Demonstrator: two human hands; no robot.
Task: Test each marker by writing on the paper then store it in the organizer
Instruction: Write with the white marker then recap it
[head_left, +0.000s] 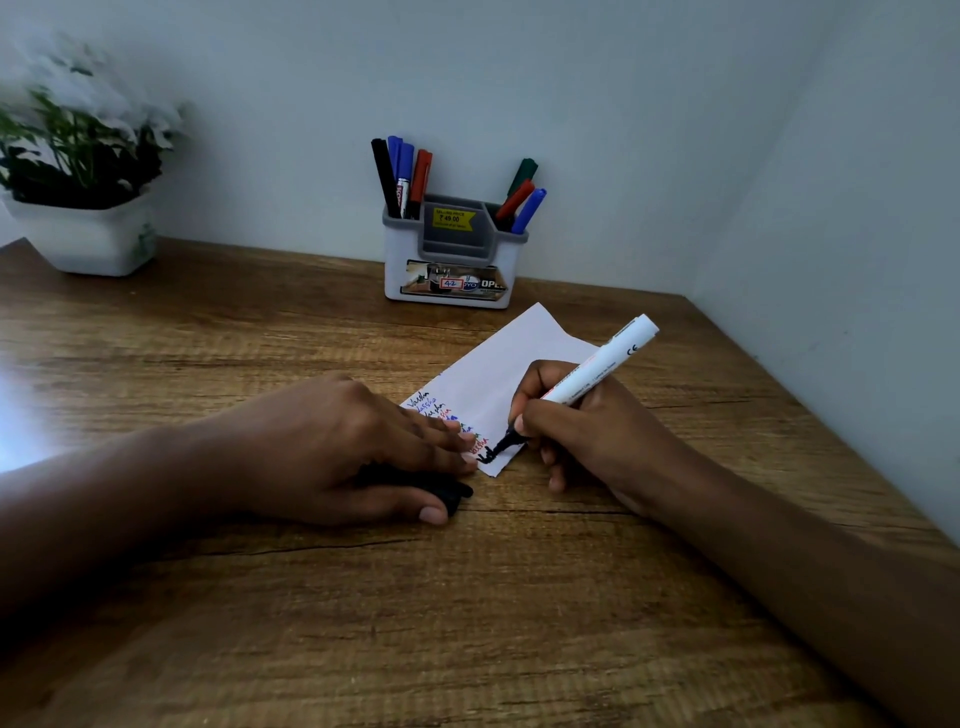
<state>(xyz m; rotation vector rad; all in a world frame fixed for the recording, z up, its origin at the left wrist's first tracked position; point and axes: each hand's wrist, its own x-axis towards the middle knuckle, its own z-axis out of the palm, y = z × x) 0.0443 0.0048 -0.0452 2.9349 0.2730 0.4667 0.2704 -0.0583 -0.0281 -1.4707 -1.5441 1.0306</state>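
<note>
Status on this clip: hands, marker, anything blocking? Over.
Right hand grips marker, black tip on paper. Left hand flat, pinning paper, black cap under palm. Organizer by back wall, markers already in; nothing in the way.

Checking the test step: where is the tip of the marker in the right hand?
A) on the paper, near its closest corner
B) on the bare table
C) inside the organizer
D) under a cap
A: the marker in the right hand has its bare tip on the paper.
</note>
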